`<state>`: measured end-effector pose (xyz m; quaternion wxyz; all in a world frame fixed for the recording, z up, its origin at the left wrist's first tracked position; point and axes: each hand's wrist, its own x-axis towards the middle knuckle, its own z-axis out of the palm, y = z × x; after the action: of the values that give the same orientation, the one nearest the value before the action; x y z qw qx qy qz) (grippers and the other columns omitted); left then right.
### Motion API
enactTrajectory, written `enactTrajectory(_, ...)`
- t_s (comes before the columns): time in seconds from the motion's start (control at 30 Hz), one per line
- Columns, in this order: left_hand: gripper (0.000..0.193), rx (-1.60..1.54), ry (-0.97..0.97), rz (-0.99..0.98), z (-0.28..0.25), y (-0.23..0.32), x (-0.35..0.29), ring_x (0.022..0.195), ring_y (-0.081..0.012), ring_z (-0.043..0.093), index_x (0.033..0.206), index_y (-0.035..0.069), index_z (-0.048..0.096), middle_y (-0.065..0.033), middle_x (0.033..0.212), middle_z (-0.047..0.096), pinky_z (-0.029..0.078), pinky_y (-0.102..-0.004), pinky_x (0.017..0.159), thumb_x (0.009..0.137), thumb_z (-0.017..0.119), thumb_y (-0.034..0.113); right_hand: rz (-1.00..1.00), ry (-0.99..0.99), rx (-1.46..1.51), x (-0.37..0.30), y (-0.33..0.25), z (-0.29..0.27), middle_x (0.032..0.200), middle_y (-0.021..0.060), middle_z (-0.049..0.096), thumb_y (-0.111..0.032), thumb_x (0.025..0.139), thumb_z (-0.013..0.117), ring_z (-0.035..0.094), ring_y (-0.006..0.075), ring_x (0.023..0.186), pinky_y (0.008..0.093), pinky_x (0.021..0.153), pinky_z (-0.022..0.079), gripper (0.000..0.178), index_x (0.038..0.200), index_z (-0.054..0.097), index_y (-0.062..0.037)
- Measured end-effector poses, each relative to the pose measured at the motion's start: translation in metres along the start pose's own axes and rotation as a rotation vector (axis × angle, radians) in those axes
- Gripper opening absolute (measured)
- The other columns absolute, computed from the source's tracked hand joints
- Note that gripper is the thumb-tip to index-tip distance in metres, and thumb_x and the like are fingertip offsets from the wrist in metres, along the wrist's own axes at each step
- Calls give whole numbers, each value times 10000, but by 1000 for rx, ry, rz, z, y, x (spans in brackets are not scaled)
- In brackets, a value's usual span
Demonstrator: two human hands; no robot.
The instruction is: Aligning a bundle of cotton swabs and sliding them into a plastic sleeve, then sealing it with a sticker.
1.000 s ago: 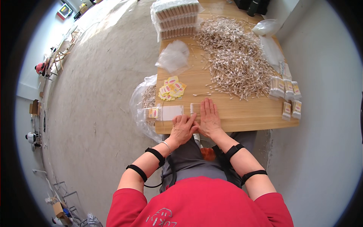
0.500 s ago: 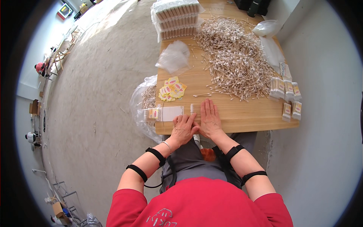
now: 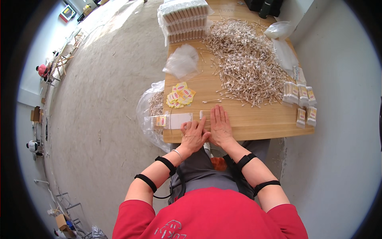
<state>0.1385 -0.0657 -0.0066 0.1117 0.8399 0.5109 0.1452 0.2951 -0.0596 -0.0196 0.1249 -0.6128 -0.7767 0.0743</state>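
Left hand [image 3: 193, 137]: shifted slightly rightward at the wrist, near the surface's [image 3: 262, 118] front edge.
Left armbands [image 3: 167, 164]: nudged rightward too.
Surface: slightly lower in view.

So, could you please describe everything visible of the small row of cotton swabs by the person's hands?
The row of cotton swabs lies flat on the wooden table, near its front edge. The swabs sit side by side, pointing left to right, with white, cotton-looking tips at the left and pale, wood-like sticks. The flat right hand hides their right ends, and a finger of the left hand reaches the row's near side; the exact contact is unclear.
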Motion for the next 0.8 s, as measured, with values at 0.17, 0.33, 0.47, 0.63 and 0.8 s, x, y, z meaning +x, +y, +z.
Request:
enactTrajectory(0.17, 601, -73, 30, 15, 3, -4, 1, 974, -278, 453, 1368, 94, 424, -99, 968, 508, 214, -451, 945, 886, 522, 439, -5, 44, 16, 1, 0, 1, 1493, 250, 188, -466, 808, 569, 168, 375, 1405, 465, 1143, 145, 883, 1412, 223, 78)
enactTrajectory(0.33, 583, -85, 26, -26, 4, -1, 3, 978, -281, 454, 1359, 88, 423, -107, 970, 510, 214, -455, 946, 884, 535, 407, -8, 45, 11, 0, 0, 1, 1492, 250, 196, -472, 812, 558, 172, 374, 1404, 465, 1144, 144, 878, 1413, 228, 76)
enactTrajectory(0.47, 561, -34, 58, -42, 5, 2, 7, 980, -283, 454, 1344, 83, 429, -112, 971, 511, 215, -456, 947, 874, 558, 360, 4, 43, 12, 0, -1, 1, 1490, 250, 203, -481, 815, 541, 178, 373, 1403, 462, 1144, 142, 870, 1411, 237, 76)
enactTrajectory(0.63, 562, -48, 35, -28, 4, 1, 6, 986, -289, 455, 1347, 81, 427, -115, 977, 513, 213, -461, 951, 877, 553, 362, 3, 48, 2, 0, 0, 2, 1492, 248, 202, -487, 814, 537, 177, 372, 1403, 459, 1144, 141, 873, 1411, 237, 76)
enactTrajectory(0.8, 562, -87, 42, -51, 4, 1, 8, 1000, -295, 456, 1350, 83, 421, -122, 1004, 531, 205, -473, 960, 886, 539, 379, -3, 57, 13, 0, -1, 3, 1493, 244, 202, -487, 813, 535, 175, 369, 1405, 461, 1143, 141, 871, 1410, 240, 75)
